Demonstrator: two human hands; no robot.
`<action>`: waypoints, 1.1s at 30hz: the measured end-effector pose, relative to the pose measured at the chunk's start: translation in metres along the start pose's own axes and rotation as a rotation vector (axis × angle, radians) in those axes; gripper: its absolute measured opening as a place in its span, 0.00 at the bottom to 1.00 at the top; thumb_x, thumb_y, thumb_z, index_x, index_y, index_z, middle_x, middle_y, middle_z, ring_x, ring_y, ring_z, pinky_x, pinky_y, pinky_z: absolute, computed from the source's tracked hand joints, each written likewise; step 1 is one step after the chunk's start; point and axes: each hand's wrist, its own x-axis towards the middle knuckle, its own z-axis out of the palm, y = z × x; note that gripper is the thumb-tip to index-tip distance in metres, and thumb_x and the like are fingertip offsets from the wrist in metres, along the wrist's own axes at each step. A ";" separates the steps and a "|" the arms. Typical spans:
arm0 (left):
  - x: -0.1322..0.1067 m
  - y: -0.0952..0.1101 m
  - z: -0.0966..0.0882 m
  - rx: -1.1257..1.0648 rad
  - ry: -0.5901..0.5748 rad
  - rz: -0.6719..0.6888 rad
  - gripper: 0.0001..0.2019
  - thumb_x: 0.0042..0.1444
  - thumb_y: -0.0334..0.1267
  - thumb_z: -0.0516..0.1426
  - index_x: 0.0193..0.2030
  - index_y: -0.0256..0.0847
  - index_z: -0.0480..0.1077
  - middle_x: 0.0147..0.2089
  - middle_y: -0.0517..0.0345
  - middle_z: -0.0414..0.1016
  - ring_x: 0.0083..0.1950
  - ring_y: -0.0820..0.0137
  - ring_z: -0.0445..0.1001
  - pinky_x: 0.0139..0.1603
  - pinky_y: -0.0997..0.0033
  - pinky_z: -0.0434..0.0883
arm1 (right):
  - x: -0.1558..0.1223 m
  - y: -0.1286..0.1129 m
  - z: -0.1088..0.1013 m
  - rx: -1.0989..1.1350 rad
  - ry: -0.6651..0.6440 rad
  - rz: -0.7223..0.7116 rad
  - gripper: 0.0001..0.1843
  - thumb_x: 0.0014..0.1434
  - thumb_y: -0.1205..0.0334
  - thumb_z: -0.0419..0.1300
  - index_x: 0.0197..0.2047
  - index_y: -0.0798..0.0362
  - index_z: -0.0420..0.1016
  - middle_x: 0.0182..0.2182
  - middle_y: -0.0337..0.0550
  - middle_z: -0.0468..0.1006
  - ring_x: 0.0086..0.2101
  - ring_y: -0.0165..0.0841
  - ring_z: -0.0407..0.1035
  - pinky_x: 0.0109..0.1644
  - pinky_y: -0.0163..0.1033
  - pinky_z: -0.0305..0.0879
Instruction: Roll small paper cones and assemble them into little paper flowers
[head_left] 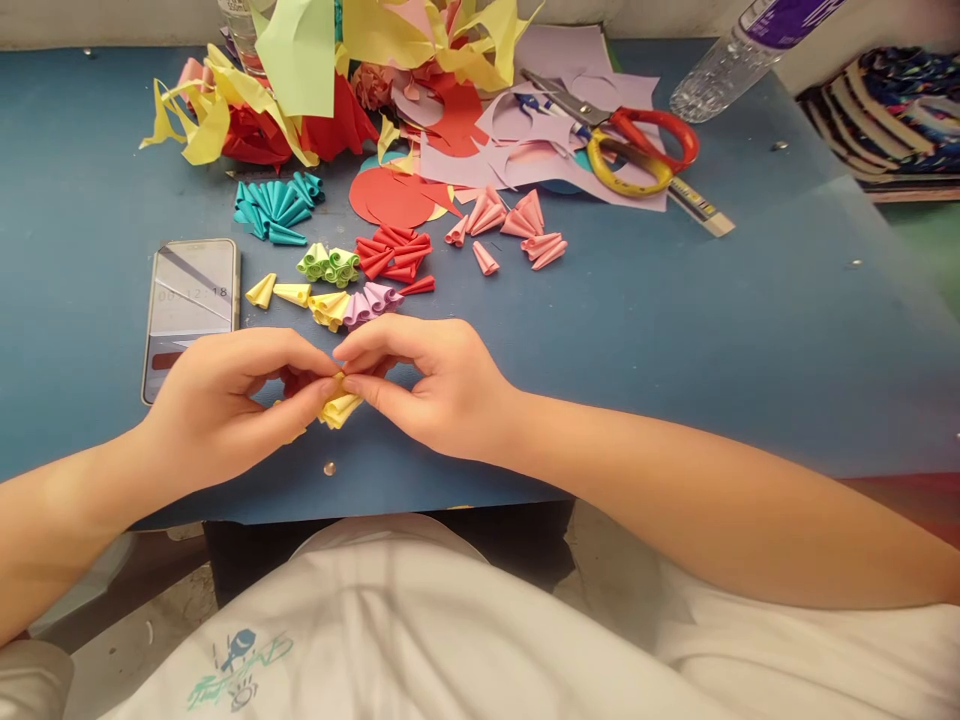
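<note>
Near the table's front edge, my left hand [238,400] and my right hand [427,385] meet, thumbs and fingertips pinched together on yellow paper cones [340,410]. My fingers cover part of them, so how they join is hidden. Just beyond my fingertips lie more yellow cones [328,309] and purple cones [373,302]. Behind those sit green cones [328,265] and a pile of red cones [394,253]. Teal cones [277,207] are heaped farther back on the left, and pink cones [517,225] are scattered to the right.
A phone [191,290] showing a timer lies by my left hand. Scissors [637,150] rest on lilac paper scraps [480,170] at the back, near a box-cutter-like strip [701,208]. Crumpled coloured paper [322,130] and a plastic bottle [724,75] stand along the far edge.
</note>
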 end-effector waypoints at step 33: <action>-0.002 -0.010 -0.003 -0.061 -0.044 0.007 0.04 0.78 0.40 0.76 0.48 0.50 0.91 0.37 0.58 0.92 0.31 0.66 0.86 0.34 0.68 0.81 | 0.003 -0.008 -0.004 -0.155 -0.008 -0.048 0.06 0.78 0.71 0.73 0.47 0.52 0.85 0.40 0.37 0.93 0.39 0.27 0.89 0.48 0.30 0.86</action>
